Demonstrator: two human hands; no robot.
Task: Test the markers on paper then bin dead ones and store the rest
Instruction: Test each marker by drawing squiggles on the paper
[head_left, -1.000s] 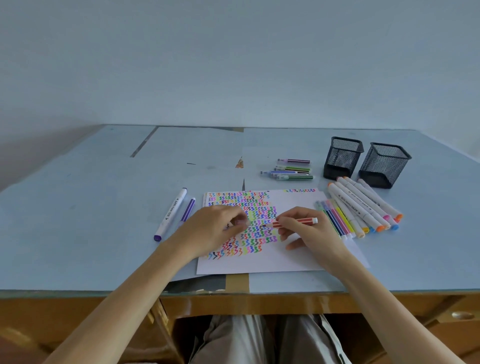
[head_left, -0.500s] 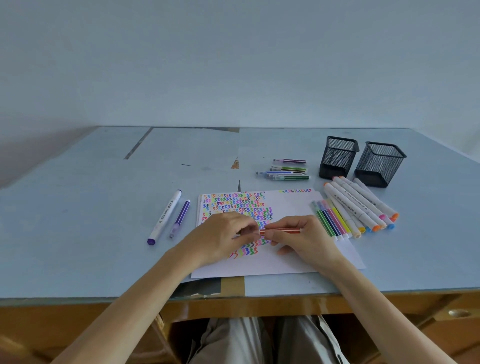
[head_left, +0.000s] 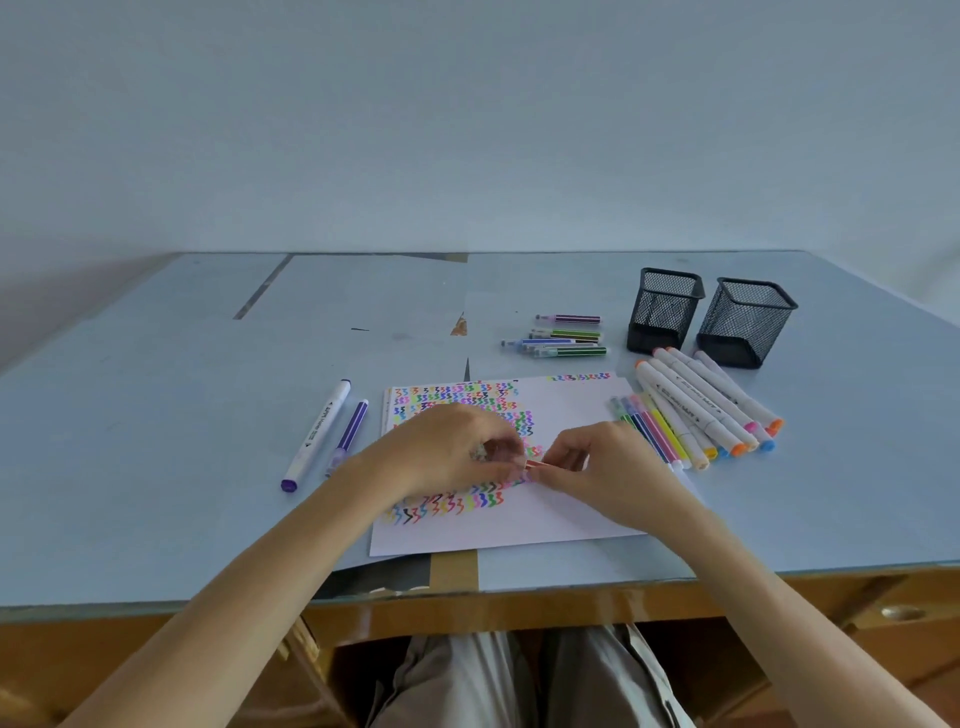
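Note:
A white paper (head_left: 566, 514) covered in coloured zigzag marks lies at the table's front. Over it my right hand (head_left: 597, 473) grips a thin red marker (head_left: 535, 464), mostly hidden by the fingers. My left hand (head_left: 447, 452) pinches the marker's left end, probably its cap; fingers hide it. Thin markers (head_left: 652, 434) and thick white markers (head_left: 711, 402) lie right of the paper. More thin markers (head_left: 566, 343) lie behind it. Two black mesh cups (head_left: 662, 317) (head_left: 743, 322) stand at the back right.
A thick white marker with a purple tip (head_left: 317, 434) and a thin purple marker (head_left: 350, 431) lie left of the paper. The table's front edge (head_left: 467, 592) runs just below the sheet, with my legs beneath it.
My two hands have come together over the paper. The red marker, earlier held out in my right hand, is now joined at its left end by my left fingers.

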